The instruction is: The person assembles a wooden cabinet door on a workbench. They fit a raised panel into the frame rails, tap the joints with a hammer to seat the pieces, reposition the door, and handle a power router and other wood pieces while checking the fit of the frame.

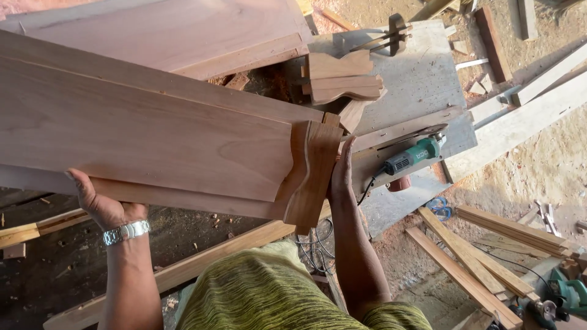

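Moulded wooden panel [140, 134], long and reddish, held up at a slant across the middle of the view, above the dark floor [55, 269] and the green-yellow shirt [269, 293]. Gripped along its lower edge by the left hand [101, 205], fingers curled up under the board and out of sight, a silver wristwatch [126, 231] on the wrist. Pressed flat against the profiled end piece [313, 174] by the right hand [342, 174], palm and straight fingers laid on the end face (not wrapped around it). End piece set across the panel's end, its stepped outline matching the moulding.

Below the panel, a pale plank [202, 263] running slantwise past the waist, with a tangle of cable [315, 244] beside it. Lower right, loose wooden slats [471, 263] lying crossed on the sandy ground, a green power tool [565, 293] just past them at the edge of view.

Just beyond the right hand, a green electric router [413, 156] lying on a grey surface [422, 79], its cord trailing down. Farther along that surface, several curved wooden offcuts [342, 76] stacked near a metal clamp [388, 36]. Upper left, another broad board [183, 30] behind the held panel. Far right, long pale timbers [526, 116] slanting over the dirt.
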